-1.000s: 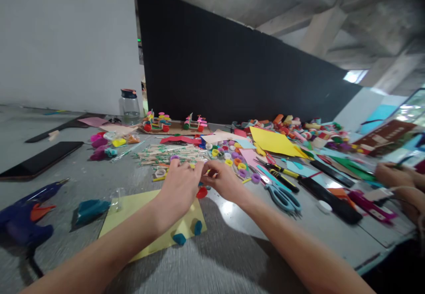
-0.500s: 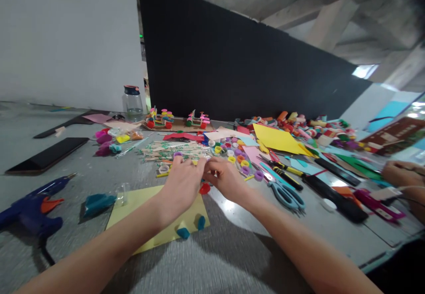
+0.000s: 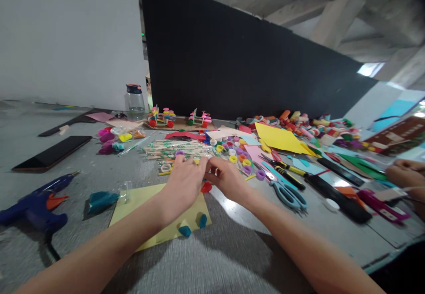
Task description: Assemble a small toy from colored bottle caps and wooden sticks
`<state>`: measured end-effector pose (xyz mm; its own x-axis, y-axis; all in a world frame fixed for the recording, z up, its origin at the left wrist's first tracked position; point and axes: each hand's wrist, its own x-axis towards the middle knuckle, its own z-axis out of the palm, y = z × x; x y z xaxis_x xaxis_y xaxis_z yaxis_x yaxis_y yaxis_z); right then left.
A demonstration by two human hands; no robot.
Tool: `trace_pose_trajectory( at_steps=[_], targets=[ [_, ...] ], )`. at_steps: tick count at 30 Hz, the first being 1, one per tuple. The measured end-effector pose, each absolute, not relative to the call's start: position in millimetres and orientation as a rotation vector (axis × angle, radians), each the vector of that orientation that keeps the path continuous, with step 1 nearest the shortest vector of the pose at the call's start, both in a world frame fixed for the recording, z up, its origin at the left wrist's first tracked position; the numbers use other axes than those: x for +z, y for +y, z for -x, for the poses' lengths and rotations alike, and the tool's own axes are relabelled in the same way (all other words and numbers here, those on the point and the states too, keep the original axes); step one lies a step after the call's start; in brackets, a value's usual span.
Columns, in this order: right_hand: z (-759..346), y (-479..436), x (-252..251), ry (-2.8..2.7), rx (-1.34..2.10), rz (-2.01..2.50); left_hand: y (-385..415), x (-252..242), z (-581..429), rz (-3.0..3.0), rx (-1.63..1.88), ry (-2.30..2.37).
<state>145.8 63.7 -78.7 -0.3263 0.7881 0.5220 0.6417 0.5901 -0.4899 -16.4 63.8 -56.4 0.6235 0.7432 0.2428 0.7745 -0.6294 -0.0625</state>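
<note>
My left hand (image 3: 184, 181) and my right hand (image 3: 226, 179) meet above the far edge of a yellow sheet (image 3: 146, 214) on the grey table. Both have their fingers curled and pinched together round something small that I cannot make out. A red bottle cap (image 3: 206, 187) lies just under them. A bundle of wooden sticks (image 3: 172, 149) and several coloured rings (image 3: 237, 156) lie just beyond my fingers. Two small blue foam pieces (image 3: 191, 226) rest on the sheet's near corner.
A blue glue gun (image 3: 36, 199) and a teal foam piece (image 3: 99, 200) lie at the left, with a black tablet (image 3: 53, 152) behind. Blue-handled scissors (image 3: 287, 194), cutters and coloured paper (image 3: 277, 138) fill the right. Another person's hand (image 3: 403, 172) is at the far right. A jar (image 3: 135, 100) stands at the back.
Both hands have stayed pinched together at the same spot. The view has shifted slightly, so everything sits a little further right and lower.
</note>
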Motion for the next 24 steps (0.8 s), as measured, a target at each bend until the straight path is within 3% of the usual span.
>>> trace_pose_trajectory(
  at_steps=[24],
  targets=[
    [-147.4,59.2,-67.5,-2.057,0.34,1.158,63.4,-56.3,18.4,2.664,-0.28,-1.263]
  ],
)
